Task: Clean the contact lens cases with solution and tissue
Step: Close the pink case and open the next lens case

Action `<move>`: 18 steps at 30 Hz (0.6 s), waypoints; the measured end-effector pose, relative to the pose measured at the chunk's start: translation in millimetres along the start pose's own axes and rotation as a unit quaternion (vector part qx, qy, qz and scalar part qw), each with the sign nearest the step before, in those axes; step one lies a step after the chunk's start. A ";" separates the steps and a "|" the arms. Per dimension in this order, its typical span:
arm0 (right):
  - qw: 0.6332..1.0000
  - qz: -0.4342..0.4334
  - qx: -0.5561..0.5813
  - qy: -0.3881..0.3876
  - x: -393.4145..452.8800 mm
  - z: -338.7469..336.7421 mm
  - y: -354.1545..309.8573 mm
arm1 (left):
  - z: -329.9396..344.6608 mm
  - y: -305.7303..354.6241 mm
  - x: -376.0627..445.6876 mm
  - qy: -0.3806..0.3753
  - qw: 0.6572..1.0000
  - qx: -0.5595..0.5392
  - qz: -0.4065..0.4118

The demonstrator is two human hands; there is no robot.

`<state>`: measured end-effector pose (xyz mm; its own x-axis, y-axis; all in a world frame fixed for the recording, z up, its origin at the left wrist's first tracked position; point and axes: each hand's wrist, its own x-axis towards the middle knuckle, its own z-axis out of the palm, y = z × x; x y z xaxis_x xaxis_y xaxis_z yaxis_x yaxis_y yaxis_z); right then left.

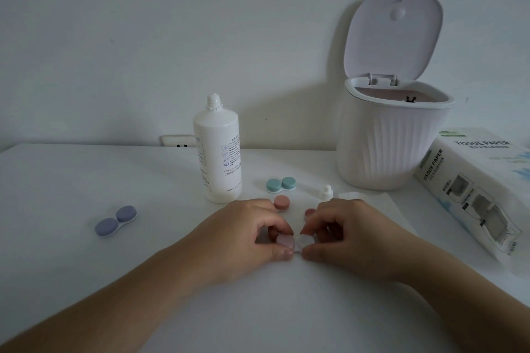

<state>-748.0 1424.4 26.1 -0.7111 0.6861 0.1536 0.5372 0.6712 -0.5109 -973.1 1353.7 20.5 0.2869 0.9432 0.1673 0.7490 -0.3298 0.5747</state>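
1. Both hands pinch the open pink lens case (pixel 289 242) near the table's (pixel 86 180) front: left hand (pixel 246 235) on its left well, right hand (pixel 344 232) on its right, steadying it.
2. Pink caps (pixel 282 203) lie just beyond, set aside.
3. Uncapped solution bottle (pixel 218 152) stands far-left; tissue sheet (pixel 370 200) and bin (pixel 393 137) far-right, probably within reach for wiping.

Smooth white plastic bottle (pixel 217 149), ribbed matt plastic bin (pixel 387 149) right of it, shiny plastic-wrapped tissue pack (pixel 473 189) beyond.

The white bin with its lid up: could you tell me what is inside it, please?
Inside the white bin, only a pinkish inner wall and a small dark object near the rim show. The front wall hides everything lower down.
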 end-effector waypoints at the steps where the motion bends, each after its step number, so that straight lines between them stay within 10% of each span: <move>1: 1.000 0.002 0.004 -0.001 -0.2 -0.2 -0.6 | 1.1 -0.2 -1.1 0.004 1.000 0.007 0.000; 18: 0.999 0.010 0.044 -0.002 -0.9 -1.5 -3.9 | 11.3 7.4 -9.4 0.043 0.998 0.015 -0.047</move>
<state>-748.8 1421.6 29.2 -0.7034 0.6970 0.1390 0.5085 0.6302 -0.5868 -963.6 1341.9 14.2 0.1628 0.9695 0.1830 0.7881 -0.2394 0.5670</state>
